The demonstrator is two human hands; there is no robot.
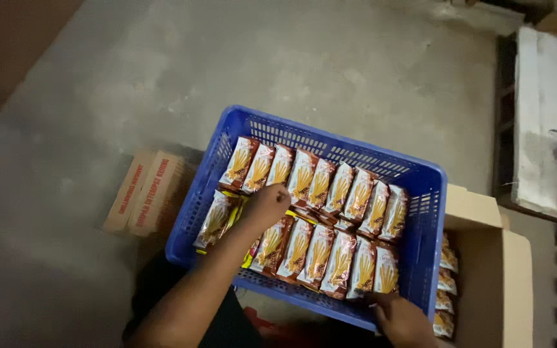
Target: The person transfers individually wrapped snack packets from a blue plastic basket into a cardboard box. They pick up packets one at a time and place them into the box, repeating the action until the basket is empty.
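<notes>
Two rows of snack packets (320, 216) were laid in a blue plastic crate (420, 251) set on a grey concrete floor (227, 71). Nine packets could be counted in the far row and about six in the near row, with two or three more bunched at the left end, partly hidden. Each packet was stood with its long axis running from near to far, tilted slightly to the right at the top, and the rows themselves ran from far left to near right. The left hand (265, 205) was placed over the middle of the crate, between the two rows, with the fingers curled down onto the packets; whether a packet was gripped could not be told. The right hand (402, 319) was rested at the near right rim of the crate, its fingertips touching the last packet of the near row; a firm grasp could not be confirmed. One open cardboard box (494, 270) was seen just to the right of the crate, with about four further packets visible inside. One closed cardboard carton (144, 192) was lying just to the left of the crate.
</notes>
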